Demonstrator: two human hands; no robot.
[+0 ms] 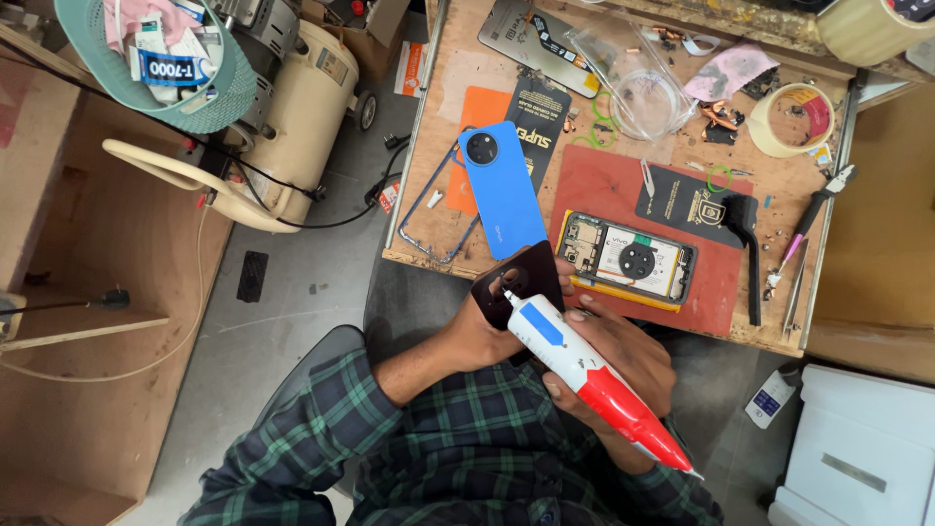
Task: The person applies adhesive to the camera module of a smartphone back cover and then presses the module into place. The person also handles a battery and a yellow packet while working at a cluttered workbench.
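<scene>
A top-down view from above a seated person in a dark green checked shirt. The wooden workbench [458,58] fills the upper middle, its near edge just beyond the hands. To the left, on the grey floor, stands a cream-coloured machine [302,107] with black cables trailing from it. On the bench lies a red mat [609,185], and on the mat rests an opened phone [628,260] with its insides showing, including a round camera part. Just left of the mat lies a blue phone back cover [502,190], tilted, partly over an orange card. A black brush [748,244] lies along the right side of the mat, and a roll of tape [791,119] sits further back on the right.

In front of the bench edge, over the lap, the right hand [623,365] is wrapped closed around a glue tube [584,375] coloured white, blue and red, its fine tip pointing up-left. The tip touches a small dark panel [521,282], which the left hand [487,336] grips from beneath, fingers closed on it.
</scene>
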